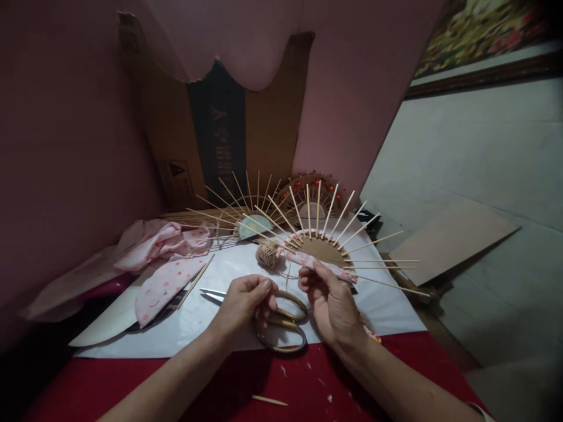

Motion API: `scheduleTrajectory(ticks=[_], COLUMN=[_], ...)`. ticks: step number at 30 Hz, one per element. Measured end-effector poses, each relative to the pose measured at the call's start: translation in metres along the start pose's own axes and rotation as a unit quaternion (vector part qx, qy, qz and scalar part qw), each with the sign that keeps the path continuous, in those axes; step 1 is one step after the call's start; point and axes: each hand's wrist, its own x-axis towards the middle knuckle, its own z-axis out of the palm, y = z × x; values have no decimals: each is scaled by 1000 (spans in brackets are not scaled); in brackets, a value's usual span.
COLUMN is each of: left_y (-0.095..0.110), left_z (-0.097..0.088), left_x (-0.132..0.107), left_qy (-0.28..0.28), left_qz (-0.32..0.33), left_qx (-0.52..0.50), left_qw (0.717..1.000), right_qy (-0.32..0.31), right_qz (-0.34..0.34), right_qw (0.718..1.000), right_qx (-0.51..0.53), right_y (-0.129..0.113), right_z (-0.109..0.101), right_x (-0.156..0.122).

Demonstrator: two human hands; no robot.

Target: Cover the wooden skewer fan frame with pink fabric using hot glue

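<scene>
My right hand [331,300] is closed on the lower edge of a cardboard half-disc [323,249] with several thin wooden skewers fanning out from it, and on a strip of pink dotted fabric [323,265] along that edge. My left hand [244,300] is curled, its fingertips pinched on something I cannot make out, just above a pair of gold-handled scissors [281,328] lying on the white sheet [211,322]. A small ball of jute twine [267,253] sits between the hands and the skewer piece.
A second skewer fan with a pale blue centre [253,225] and a third with red beads [312,187] lie behind. Pink dotted cloth [162,246] is piled at left. Cardboard [220,135] leans on the pink wall. A board [453,240] lies right. A loose skewer [269,400] rests on the red cloth.
</scene>
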Motion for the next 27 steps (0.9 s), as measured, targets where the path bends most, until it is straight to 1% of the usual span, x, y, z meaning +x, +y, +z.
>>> scheduleTrajectory(ticks=[5,9,11,14,17,19,21,23,24,25,26,27], left_y=[9,18,26,40,50,52,50,42,37,31,25,20], left_z=[-9,-19,-28,-48,-69,-74,-69,-52,-40,-27,-14,-2], left_x=[4,7,8,11,15,16,16,14,12,10,7,5], left_qy=[78,142,178,251,313,326,309,256,211,145,81,47], left_qz=[53,94,130,204,215,206,194,168,150,106,70,51], left_qx=[15,29,60,89,114,127,138,143,144,133,114,80], left_qw=[995,985,974,942,918,914,921,941,955,975,988,994], right_qy=[12,5,8,11,-2,-8,-13,-29,-41,-52,-61,-68], right_qz=[-39,-44,-42,-30,-10,-3,-4,-3,-2,0,3,6], right_qw=[999,999,999,999,1000,1000,1000,1000,999,999,998,998], right_qx=[3,-7,-13,-17,-17,-17,-15,-12,-10,-10,-9,-7], right_y=[-9,-10,-8,-6,-4,-3,-2,-2,-2,-1,-1,1], right_z=[-1,-4,-4,-3,-4,-4,-4,-4,-3,-2,-1,0], right_x=[9,10,9,5,4,5,6,6,5,4,3,1])
